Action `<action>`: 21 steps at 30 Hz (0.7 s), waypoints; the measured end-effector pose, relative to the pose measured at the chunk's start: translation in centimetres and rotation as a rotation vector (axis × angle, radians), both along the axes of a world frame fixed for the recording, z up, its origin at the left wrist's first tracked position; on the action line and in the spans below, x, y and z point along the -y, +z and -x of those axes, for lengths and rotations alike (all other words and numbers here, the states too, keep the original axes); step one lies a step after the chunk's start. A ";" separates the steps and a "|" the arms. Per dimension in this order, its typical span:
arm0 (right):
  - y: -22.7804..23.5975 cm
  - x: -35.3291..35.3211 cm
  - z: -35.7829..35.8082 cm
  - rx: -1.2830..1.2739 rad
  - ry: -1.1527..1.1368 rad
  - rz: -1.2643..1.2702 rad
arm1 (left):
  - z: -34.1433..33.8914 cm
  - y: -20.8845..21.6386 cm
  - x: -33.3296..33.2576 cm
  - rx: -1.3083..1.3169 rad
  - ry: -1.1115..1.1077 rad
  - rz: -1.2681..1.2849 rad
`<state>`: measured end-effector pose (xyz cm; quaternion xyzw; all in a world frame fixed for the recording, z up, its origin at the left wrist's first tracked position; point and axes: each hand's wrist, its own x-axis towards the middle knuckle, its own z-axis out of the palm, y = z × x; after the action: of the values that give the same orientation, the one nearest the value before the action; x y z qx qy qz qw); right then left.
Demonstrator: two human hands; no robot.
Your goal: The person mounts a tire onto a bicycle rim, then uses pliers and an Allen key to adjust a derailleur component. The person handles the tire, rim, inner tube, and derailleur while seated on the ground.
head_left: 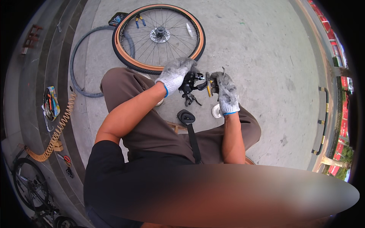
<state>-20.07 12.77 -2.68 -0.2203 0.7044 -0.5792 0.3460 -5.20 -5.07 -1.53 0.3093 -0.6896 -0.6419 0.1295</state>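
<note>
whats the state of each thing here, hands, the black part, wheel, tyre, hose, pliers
left hand: gloved, gripping the black bike part
right hand: gloved, fingers pinching a small metal tool
black bike part: held up between both hands
wheel: off the bike, flat on the ground
loose tyre: lying unmounted beside the wheel
coiled hose: stretched out
pliers: lying unused

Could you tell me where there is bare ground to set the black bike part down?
Bare concrete lies right of the bicycle wheel, out to the curb. It is crowded left: loose tyre, coiled hose, pliers beyond the wheel.
</note>
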 end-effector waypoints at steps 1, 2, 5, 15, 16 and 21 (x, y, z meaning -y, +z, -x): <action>-0.1 0.0 0.4 -0.391 0.070 0.007 | 0.0 -0.2 0.0 -0.034 -0.004 -0.054; -0.2 0.2 0.8 -0.629 0.075 0.043 | 0.1 -0.4 0.0 -0.052 -0.009 -0.126; 0.3 -0.8 1.5 -0.171 -0.162 0.071 | 0.0 -0.8 -0.1 -0.019 -0.038 -0.075; 0.0 -0.3 0.7 0.269 -0.292 0.473 | 0.3 -1.9 -0.4 -0.082 -0.006 -0.228; -0.1 -0.2 0.6 0.274 -0.291 0.462 | 0.4 -2.0 -0.5 -0.080 -0.011 -0.264; 0.1 0.0 0.6 0.281 -0.264 0.436 | 0.5 -2.5 -0.8 -0.100 0.030 -0.386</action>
<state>-20.65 12.81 -2.54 -0.1132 0.5311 -0.7818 0.3063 -5.72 -4.29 -4.04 0.3063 -0.5419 -0.7747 0.1116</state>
